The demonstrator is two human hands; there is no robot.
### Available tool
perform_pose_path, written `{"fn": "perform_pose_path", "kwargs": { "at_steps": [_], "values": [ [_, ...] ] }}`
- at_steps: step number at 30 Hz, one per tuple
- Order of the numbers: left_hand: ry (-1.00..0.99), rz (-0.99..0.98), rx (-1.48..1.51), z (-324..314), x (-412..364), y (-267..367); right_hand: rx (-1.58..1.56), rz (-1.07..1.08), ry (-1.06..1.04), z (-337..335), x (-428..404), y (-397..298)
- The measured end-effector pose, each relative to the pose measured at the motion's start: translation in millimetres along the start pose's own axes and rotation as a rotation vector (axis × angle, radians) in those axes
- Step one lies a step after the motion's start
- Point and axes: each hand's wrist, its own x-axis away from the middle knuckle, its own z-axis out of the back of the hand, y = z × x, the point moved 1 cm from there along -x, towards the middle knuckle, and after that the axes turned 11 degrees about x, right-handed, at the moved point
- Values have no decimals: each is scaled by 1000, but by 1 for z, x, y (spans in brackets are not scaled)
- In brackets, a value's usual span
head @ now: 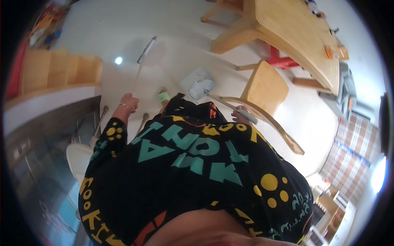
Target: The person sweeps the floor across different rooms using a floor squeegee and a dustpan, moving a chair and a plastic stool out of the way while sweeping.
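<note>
My left hand point(129, 103) is closed around the pale handle of a broom point(146, 49), whose long narrow head lies on the floor farther out. On the right, my right hand point(241, 115) grips the grey end of a long-handled dustpan point(201, 83). The dustpan's pale pan rests on the floor in front of me and holds something whitish, too unclear to name. A green slipper point(163, 96) on one foot shows between the broom and the dustpan. The other foot is hidden.
A wooden chair point(266, 89) stands close to my right hand, beside a large wooden table point(295, 33) with a red stool point(281, 60) beneath. A wooden shelf unit point(61, 69) is at the left, and a white chair point(75, 158) stands near my left arm.
</note>
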Motion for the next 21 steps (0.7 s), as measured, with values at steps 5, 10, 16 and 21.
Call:
{"fn": "perform_pose_path", "kwargs": {
  "at_steps": [5,10,16,21],
  "values": [
    [-189,-4,165,21,32,84,9,39,282,-28,6,-5],
    [-111,-46,-467,4,15,145,-44,-6,413,-43,22,-2],
    [-254,-303,-829,-92,8,198,-99,-35,469,-11,61,18],
    [-388,-382,-1017,-157,0,233,-165,-4,541,-2,92,52]
  ]
}}
